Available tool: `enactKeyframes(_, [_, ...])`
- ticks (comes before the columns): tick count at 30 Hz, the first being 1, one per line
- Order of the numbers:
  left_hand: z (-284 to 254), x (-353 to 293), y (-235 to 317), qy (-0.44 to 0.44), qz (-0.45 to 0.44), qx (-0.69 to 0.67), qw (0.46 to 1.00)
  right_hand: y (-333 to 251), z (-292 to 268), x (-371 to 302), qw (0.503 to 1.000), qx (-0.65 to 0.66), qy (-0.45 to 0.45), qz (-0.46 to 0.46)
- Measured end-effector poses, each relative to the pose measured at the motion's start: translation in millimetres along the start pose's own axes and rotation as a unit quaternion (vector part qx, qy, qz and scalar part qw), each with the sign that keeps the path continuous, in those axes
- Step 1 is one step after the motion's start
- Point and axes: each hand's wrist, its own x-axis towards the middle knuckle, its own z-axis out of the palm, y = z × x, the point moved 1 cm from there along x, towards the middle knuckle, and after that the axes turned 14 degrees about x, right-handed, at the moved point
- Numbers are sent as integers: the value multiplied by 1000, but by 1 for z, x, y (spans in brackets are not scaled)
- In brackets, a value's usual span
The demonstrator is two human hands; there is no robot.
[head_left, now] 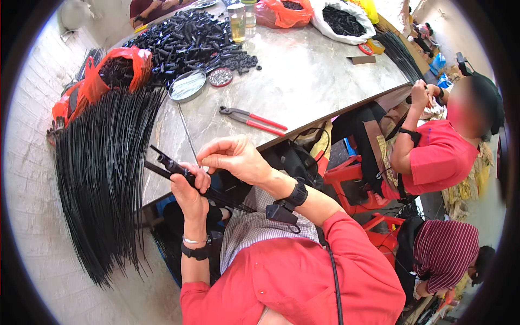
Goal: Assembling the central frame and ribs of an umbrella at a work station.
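My left hand point(190, 190) is closed around several thin black rods point(157, 169) and a black tubular fitting point(172, 163). Just above it, my right hand point(238, 160) has thumb and forefinger pinched together. A thin grey stick or strand point(187, 130) runs from its fingertips up to a round metal dish point(187, 86) with pale grey contents. Whether the fingers also hold a small part is too fine to make out. Red-handled pincers point(253, 119) lie on the table, beyond my right hand. Beside the dish, a small red-rimmed container point(220, 77) holds tiny silvery pieces.
Long black rods point(105, 184) overhang the table point(309, 70) at left, beside a red bag point(142, 60). Black fittings point(181, 40) are heaped at the back, near two jars point(237, 23), an orange bag point(279, 13) and a white sack point(338, 37). A co-worker point(439, 151) sits right.
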Motion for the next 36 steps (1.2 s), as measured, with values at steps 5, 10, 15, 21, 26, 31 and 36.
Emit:
enactKeyframes(5, [-4,-2,-1,29,-17,8,999,-5,12,-5,996,17,-83,-11])
enactKeyframes(10, [-2,5,-20,-7,11,-41,999,-15,4,-8,997,-34,-35,-57])
enactKeyframes(15, [3,2,-12,-29,34,-24,999,0,3,-9,988,-115,42,-98])
enactKeyframes(21, [0,1,-5,-32,35,-24,999,12,14,-9,977,-159,43,-136])
enactKeyframes(26, [3,1,-6,-34,32,-33,998,13,20,-10,985,-126,31,-113])
enactKeyframes(31, [4,0,-6,-28,35,-24,999,15,18,-10,990,-90,31,-104])
enactKeyframes(36, [6,0,-5,-32,37,-24,999,18,13,-11,996,-28,35,-78])
